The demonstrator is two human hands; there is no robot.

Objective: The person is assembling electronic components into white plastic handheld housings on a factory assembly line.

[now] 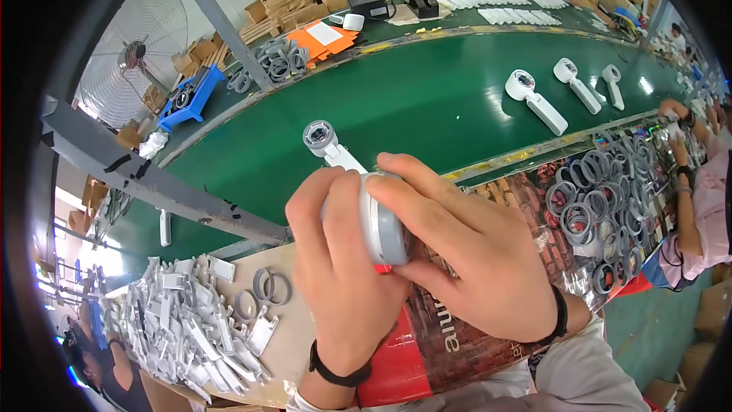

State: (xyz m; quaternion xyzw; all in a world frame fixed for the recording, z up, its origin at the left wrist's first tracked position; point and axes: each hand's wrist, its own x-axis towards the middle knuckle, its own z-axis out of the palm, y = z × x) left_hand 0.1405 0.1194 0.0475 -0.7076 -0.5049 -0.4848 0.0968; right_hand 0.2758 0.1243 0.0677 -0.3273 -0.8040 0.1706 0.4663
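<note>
Both hands are closed round a white round head with a grey ring (387, 233), seen edge-on in front of my chest. My left hand (343, 275) wraps its left side, fingers bent. My right hand (476, 259) grips it from the right, with fingers over the top and the thumb below. Whether the head has a handle is hidden by my hands. Just beyond my fingers, a white handheld piece with a round open head (320, 136) lies on the green conveyor belt (427, 80); its lower end is hidden.
Farther right on the belt lie three similar white handheld pieces (540, 103). Grey rings (591, 198) are heaped at right, white plastic parts (191, 328) at left beside a few loose rings (263, 286). A grey metal post (160, 183) crosses at left. Co-workers sit opposite and at right.
</note>
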